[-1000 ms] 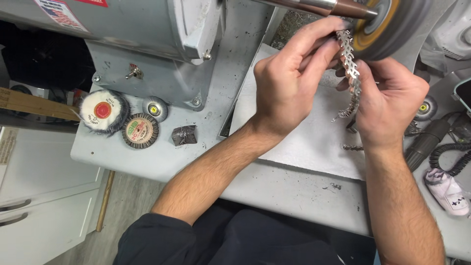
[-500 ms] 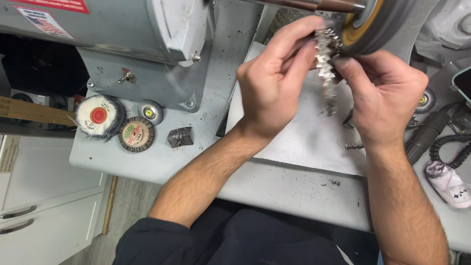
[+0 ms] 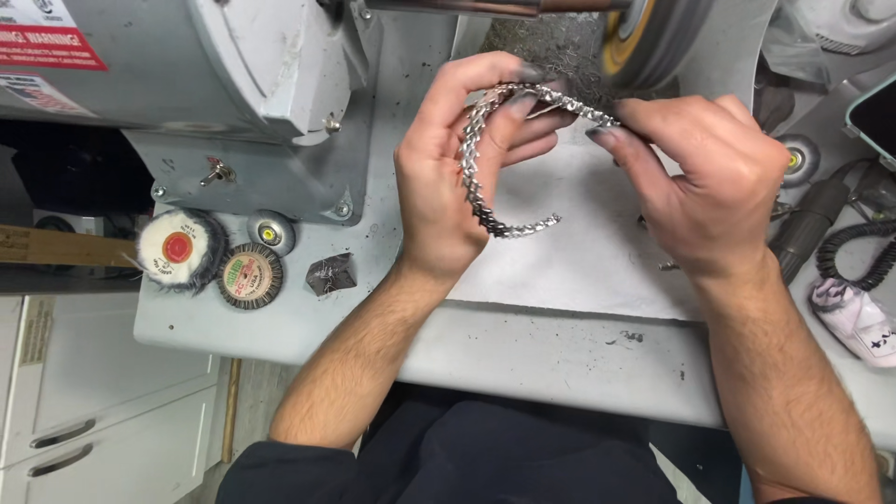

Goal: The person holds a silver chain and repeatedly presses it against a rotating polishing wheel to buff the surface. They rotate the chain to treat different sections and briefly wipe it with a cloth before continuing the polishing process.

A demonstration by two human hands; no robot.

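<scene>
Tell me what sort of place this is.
Probably a jeweller's polishing bench. A motor drives a buffing wheel, spare buffs lie on the grey bench, and the left hand and right hand hold a silver chain just below the wheel.

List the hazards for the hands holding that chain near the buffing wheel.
1. Both the left hand and the right hand hold the silver chain just below the wheel; if it spins, fingertips could get nicked.
2. The chain's loose end hangs free in a loop and might snag on the wheel or the shaft and be yanked away.
</scene>
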